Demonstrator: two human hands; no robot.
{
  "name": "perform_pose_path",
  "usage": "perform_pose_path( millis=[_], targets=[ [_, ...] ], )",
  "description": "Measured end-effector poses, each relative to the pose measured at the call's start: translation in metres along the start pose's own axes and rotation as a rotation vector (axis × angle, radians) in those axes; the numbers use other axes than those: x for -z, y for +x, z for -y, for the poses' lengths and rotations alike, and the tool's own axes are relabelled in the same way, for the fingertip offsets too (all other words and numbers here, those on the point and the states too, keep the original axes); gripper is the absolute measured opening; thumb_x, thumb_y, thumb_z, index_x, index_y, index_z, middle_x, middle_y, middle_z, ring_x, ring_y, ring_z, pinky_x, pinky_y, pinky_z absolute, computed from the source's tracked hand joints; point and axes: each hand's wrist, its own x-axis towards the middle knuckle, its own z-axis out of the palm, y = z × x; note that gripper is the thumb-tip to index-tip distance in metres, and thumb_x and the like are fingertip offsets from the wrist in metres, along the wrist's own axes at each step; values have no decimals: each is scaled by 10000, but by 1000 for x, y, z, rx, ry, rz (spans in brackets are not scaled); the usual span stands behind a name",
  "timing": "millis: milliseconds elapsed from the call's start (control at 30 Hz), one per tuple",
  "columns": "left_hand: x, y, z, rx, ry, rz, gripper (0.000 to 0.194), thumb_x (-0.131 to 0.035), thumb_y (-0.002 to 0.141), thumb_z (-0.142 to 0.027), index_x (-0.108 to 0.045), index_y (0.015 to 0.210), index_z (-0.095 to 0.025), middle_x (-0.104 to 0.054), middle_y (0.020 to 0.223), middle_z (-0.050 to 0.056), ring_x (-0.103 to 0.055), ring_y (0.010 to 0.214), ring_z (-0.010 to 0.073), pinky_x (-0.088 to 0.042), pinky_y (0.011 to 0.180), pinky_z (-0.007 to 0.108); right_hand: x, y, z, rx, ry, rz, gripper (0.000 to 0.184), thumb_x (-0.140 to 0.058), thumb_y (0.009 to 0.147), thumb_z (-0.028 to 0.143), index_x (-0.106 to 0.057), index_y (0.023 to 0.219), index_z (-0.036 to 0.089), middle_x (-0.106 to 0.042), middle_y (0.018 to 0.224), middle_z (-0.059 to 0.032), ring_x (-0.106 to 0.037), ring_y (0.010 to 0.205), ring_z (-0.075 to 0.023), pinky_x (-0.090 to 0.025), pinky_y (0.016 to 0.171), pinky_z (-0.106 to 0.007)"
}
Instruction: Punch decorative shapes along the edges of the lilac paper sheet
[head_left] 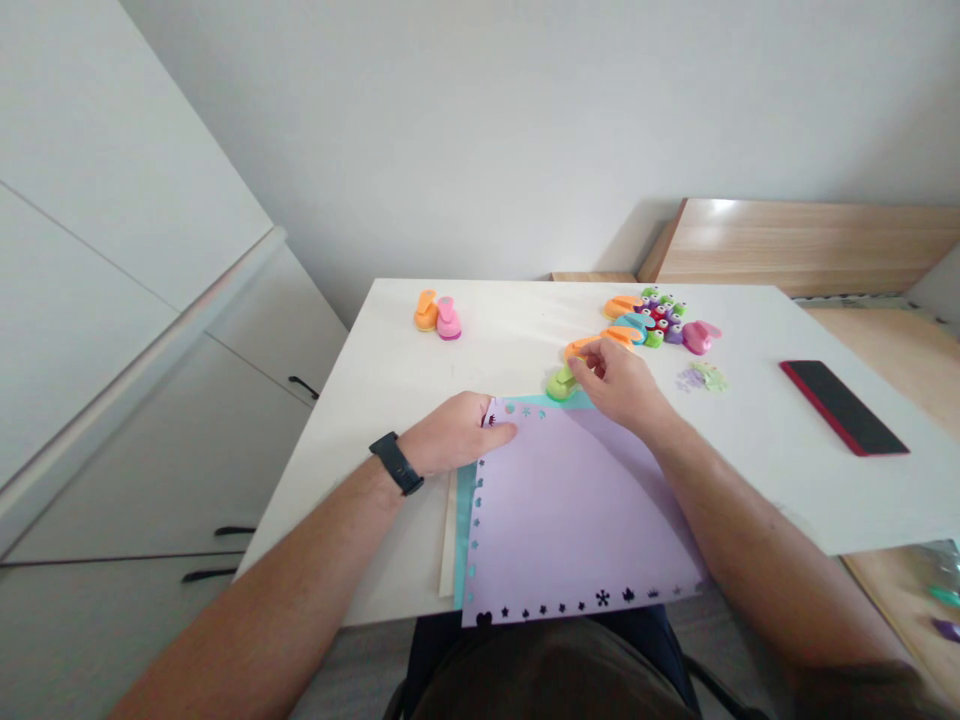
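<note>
A lilac sheet of paper [585, 500] lies in front of me, with small shapes punched along its left, bottom and upper-left edges. My left hand [469, 430] pinches the sheet's upper-left corner, thumb on top. A lime-green craft punch [559, 384] stands at the sheet's far edge, and my right hand [611, 375] has its thumb and fingers closed at the punch's lever. The fingertips partly hide the lever. An orange craft punch [577, 346] is just behind that hand. Under the lilac sheet, turquoise paper [464, 520] and a cream sheet [448, 550] show at the left.
An orange punch [426, 311] and a pink punch [448, 320] stand at the back left of the white table [375, 400]. Several colourful punches, including a blue one [631, 327], cluster at the back right. Paper cut-outs [705, 377] lie nearby, left of a black-and-red flat object [844, 407].
</note>
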Motion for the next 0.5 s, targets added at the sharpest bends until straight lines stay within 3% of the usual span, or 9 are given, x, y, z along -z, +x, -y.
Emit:
perform_pose_path(
  millis=[100,233,333,500],
  targets=[
    [0,0,0,0,-4,-1,277,-646,814,-445,-694,798,-173,-660,690,7,-558,619,165,-363,552,256,1,0,1,-84,-9,58,325,-575,938,497,-654,849,195,-653,749,-44,-556,656,-179,-382,621,-334],
    [0,0,1,-6,-6,3,281,-633,827,-448,-696,815,-174,-653,695,3,-555,617,161,-366,556,258,3,-3,1,-134,275,161,298,-637,900,507,-600,868,212,-576,708,15,-492,626,-146,-356,583,-299],
    [0,-1,1,-15,-2,13,281,-622,841,-443,-701,839,-174,-652,708,1,-546,616,154,-362,559,258,6,-6,4,-113,526,242,312,-670,884,508,-552,869,220,-550,731,38,-478,660,-133,-363,600,-281],
    [0,-1,0,-12,18,0,277,-623,841,-437,-701,829,-171,-631,682,-5,-517,595,144,-352,554,259,12,-7,8,-125,798,282,322,-717,866,485,-541,933,224,-646,891,2,-583,803,-148,-473,744,-309]
  ],
)
